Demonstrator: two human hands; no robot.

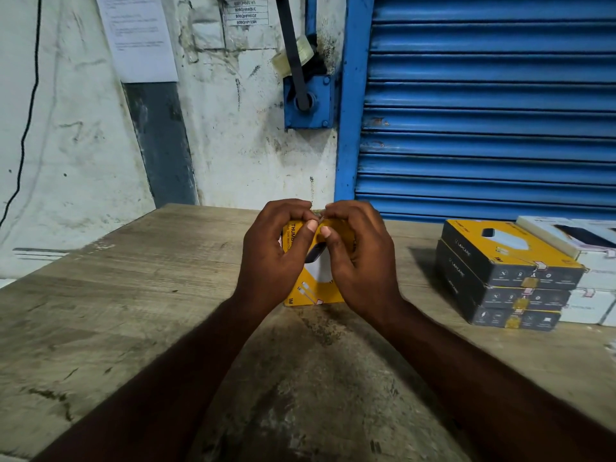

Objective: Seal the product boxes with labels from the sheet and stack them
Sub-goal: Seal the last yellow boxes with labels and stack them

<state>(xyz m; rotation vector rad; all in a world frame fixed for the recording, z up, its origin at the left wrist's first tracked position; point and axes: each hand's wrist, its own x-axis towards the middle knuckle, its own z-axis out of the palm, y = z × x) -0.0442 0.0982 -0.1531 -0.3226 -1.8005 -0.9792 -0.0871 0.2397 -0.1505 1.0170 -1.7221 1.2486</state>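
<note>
Though partly covered, yellow box (308,291) stands upright.

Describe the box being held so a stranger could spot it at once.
Start at the blue shutter, then drop to the wooden table. The yellow box is mid-table, gripped by the left hand and right hand; unlike the three stacked boxes at right, it stands alone.

Left of the blue shutter (483,95), a tape roll (293,57) hangs on a black lever (299,85), with a paper (136,35) and black cable (28,111) farther left.
</note>
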